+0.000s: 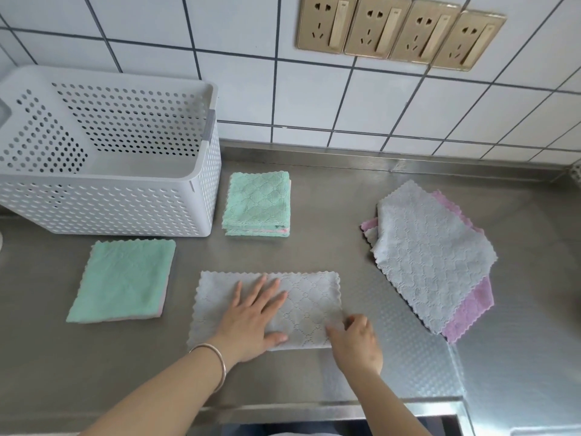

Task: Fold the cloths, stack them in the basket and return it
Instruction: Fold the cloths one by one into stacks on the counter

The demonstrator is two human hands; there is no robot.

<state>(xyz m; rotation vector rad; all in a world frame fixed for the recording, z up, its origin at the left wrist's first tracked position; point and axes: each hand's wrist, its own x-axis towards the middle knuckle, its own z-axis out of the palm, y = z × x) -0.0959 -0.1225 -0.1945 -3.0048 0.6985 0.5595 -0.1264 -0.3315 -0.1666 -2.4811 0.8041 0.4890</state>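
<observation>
Both hands work the near grey cloth (267,306): left hand (251,319) flat, fingers spread; right hand (356,339) pinching its right edge. If the left lifts, the fold may slide crooked. Basket (201,196) stands far left.

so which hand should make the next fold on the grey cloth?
Right, probably. The right hand is curled at the grey cloth's near right corner, ready to lift it over, while the left hand lies flat mid-cloth, pinning it.
</observation>
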